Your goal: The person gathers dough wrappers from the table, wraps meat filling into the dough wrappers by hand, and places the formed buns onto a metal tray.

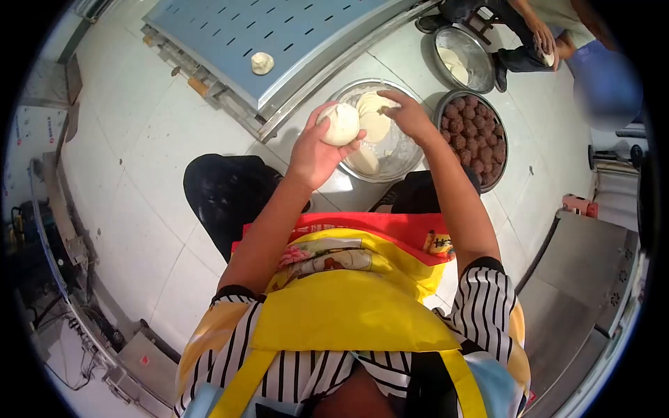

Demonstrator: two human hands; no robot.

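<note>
My left hand (311, 155) is closed around a round white stuffed bun (339, 125), held up over the near left rim of a metal bowl. My right hand (405, 115) hovers over the same bowl (403, 166) with its fingers apart and pointing left. Just beneath those fingers, flat white dough wrappers (375, 127) overlap in the bowl; whether a fingertip touches them I cannot tell. Another dough wrapper (364, 161) rests near the front of the bowl, where the metal looks dusted with flour.
One bun (262, 63) sits on the slotted blue table (209, 31) ahead. To the right stands a basin of brown filling balls (474, 136). Beyond it is a bowl (479, 64) with wrappers, near a seated co-worker's hand (540, 36) and a blue stool (605, 80).
</note>
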